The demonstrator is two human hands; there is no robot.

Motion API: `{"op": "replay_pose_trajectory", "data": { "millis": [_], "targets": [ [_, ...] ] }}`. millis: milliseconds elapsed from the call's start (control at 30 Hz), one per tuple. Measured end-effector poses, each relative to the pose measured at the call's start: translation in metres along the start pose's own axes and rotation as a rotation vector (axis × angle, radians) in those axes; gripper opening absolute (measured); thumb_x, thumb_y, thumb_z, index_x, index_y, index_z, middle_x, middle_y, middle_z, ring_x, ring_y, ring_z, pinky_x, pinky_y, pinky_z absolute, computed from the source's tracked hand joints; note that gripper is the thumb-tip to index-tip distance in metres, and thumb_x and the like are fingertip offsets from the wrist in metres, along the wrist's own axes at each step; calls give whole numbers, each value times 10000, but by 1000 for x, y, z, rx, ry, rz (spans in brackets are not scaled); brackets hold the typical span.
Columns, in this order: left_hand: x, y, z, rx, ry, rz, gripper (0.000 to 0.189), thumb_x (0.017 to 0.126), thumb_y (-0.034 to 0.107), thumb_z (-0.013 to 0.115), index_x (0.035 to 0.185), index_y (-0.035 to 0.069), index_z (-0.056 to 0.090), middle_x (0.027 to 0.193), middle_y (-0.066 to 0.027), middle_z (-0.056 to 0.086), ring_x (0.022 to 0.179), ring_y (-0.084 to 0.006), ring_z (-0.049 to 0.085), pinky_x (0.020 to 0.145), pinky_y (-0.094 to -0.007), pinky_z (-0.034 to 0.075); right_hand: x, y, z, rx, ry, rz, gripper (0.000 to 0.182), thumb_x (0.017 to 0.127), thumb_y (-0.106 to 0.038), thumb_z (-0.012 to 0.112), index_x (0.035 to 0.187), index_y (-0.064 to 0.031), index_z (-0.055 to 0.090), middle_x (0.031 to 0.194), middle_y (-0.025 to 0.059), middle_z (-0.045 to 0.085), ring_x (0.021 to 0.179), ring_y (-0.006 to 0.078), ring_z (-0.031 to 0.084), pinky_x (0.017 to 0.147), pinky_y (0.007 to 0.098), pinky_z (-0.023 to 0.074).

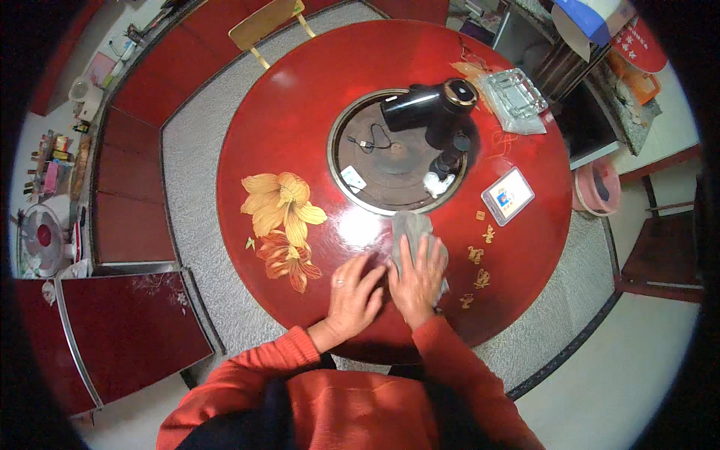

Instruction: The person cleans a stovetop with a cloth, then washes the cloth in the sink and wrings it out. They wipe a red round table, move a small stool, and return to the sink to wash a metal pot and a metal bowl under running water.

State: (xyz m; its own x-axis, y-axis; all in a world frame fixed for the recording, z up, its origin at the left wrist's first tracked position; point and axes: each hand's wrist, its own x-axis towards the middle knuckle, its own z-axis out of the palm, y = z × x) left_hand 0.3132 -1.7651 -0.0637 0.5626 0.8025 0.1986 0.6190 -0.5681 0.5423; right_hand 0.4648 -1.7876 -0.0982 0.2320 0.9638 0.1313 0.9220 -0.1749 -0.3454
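My right hand (417, 275) lies over a grey cloth (412, 225), holding it down on the glossy red round table (371, 320) with the palm flat and fingers spread. Part of the cloth sticks out past the fingertips, near the rim of the table's round dark centre (377, 185). Just to the left, my left hand (353, 292) rests on or close above the tabletop, its fingers bent and apart, with a ring on one finger. Nothing shows in it. Painted yellow and orange flowers (284, 208) decorate the tabletop to its left.
On the centre are a glossy black appliance (416, 107), a USB cable (371, 145), a white card (353, 178) and crumpled white tissue (437, 184). A badge holder (508, 196) and a glass ashtray (514, 93) on plastic lie right. A chair (264, 25) stands beyond; a pink bin (597, 185) is right.
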Motion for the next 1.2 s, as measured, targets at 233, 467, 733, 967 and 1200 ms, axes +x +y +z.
{"op": "replay_pose_trajectory", "data": {
  "millis": [233,467,733,967,1200],
  "targets": [
    [-14,-116,-84,115,92,-56,417,729,101,620,1136,41,548,1280,-220,426,1180,-379,417,1000,-477,319,1,-158,80,52,-49,-158,465,829,-222,475,1260,-52,516,1369,147,425,1269,347,351,1086,395,229],
    [-4,-183,-120,404,-186,-47,562,762,276,679,1253,66,504,1348,-223,403,1277,-389,342,1002,-529,293,-89,-165,65,66,74,-143,333,806,-221,599,1117,-102,607,1224,142,512,1121,358,472,923,523,372],
    [4,-196,-126,629,-692,54,1022,588,477,788,1389,57,313,1426,-205,335,1295,-350,358,1005,-460,363,-163,23,1,-332,300,573,485,841,-231,575,1302,-103,494,1355,264,385,1274,452,328,1066,521,255],
    [7,-216,-129,653,-731,173,897,670,446,744,1361,28,354,1384,-272,371,1236,-424,416,968,-430,421,-154,-97,50,-77,139,479,497,797,-199,604,1263,-63,499,1292,309,397,1248,489,332,1033,590,253],
    [28,-230,-154,397,-737,193,705,758,408,667,1327,84,405,1275,-225,484,1069,-348,556,849,-412,491,-89,-271,116,27,-42,238,520,824,-349,586,1281,-118,492,1285,261,396,1241,475,327,995,636,274]
  ]
}}
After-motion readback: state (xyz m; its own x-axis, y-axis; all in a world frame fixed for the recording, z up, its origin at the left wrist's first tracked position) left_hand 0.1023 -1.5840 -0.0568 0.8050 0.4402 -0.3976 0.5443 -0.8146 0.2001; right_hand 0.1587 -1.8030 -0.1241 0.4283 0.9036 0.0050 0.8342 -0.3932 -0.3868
